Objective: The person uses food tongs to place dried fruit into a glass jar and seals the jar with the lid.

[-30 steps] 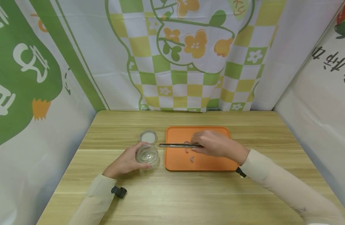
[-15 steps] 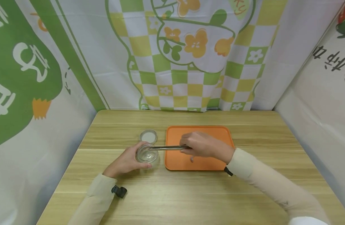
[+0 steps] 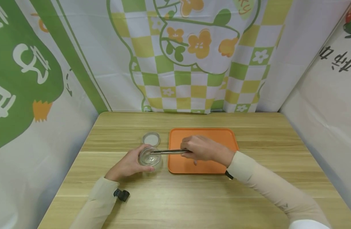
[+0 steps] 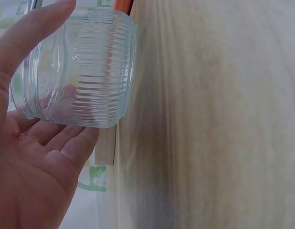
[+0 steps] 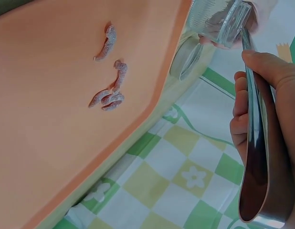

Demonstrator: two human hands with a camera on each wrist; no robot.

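A clear ribbed glass jar [image 3: 150, 158] stands on the table, its mouth uncovered. My left hand [image 3: 129, 163] holds it from the left side, thumb and fingers round its wall; in the left wrist view the jar [image 4: 85, 67] shows its ribs. Metal tongs [image 3: 171, 152] are gripped in my right hand [image 3: 205, 148], above the orange tray [image 3: 218, 133]. Their tips reach over the jar's mouth from the right; whether they pinch anything is too small to tell. Several small curved reddish-brown pieces [image 5: 108, 43], whitish on the surface, lie on the tray.
A round lid [image 3: 151, 139] with a pale middle lies on the table just behind the jar. The wooden table [image 3: 175, 200] has a patterned curtain [image 3: 184, 79] along its far edge. Printed walls rise on both sides.
My right hand has moved left with the tongs, and their tips have gone from beside the jar to its mouth. The left hand and jar have stayed nearly in place.
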